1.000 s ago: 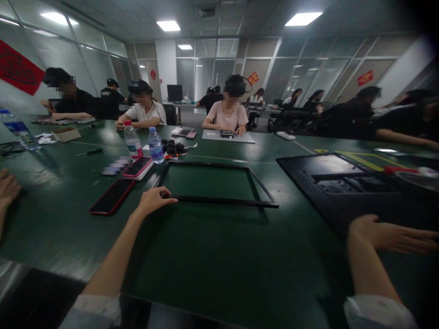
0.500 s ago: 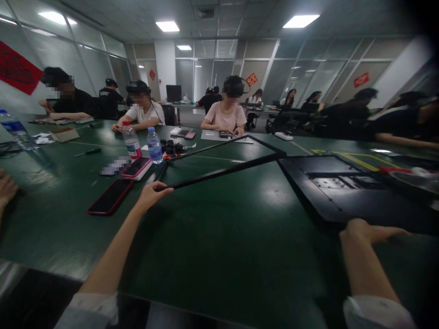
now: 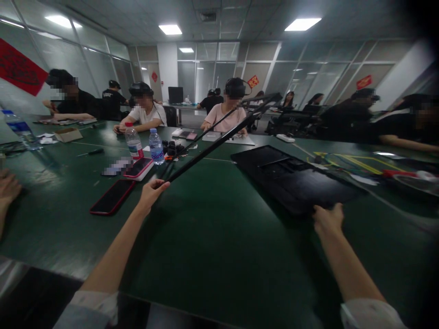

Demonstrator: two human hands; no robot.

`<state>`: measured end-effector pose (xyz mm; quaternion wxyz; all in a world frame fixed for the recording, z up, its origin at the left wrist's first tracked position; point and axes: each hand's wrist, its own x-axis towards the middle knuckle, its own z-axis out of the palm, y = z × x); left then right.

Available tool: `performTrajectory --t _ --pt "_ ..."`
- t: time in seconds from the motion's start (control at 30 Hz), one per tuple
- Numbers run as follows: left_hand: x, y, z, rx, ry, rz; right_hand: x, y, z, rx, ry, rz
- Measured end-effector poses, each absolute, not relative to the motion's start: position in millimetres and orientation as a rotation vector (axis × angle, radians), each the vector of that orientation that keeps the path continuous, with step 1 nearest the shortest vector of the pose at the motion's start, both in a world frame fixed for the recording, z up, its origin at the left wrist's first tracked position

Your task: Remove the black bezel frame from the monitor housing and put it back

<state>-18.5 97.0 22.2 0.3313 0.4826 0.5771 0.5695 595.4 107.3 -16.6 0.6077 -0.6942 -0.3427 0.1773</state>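
A thin black rectangular frame rises at a slant above the table, its far end up in the air. My left hand pinches its near corner between thumb and fingers. On the right, a wide flat black panel with a recessed section is gripped at its near edge by my right hand; some of those fingers are hidden by the panel. Beside my left hand lies a dark phone with a red rim.
Left of centre stand two bottles, one red-capped and one blue-capped, near a pink-edged phone. Yellow cables run along the right. Several people sit around the green table; another person's hand rests at the left edge.
The frame's far end has swung up off the table. The black panel has shifted left and turned, with my right hand now closed on its near edge.
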Motion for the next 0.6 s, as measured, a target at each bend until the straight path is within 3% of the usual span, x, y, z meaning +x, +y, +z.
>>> performTrajectory --t 0.1,0.33,0.6 --pt "-20 98 22 1.279 1.542 1.529 573 115 -17 -1.604 -0.685 0.586" --pt "-21 95 25 1.535 1.632 1.538 519 113 -6 -1.339 -1.127 1.091" --pt "-18 89 26 1.772 1.776 1.385 498 117 3 -1.373 -1.304 1.285"
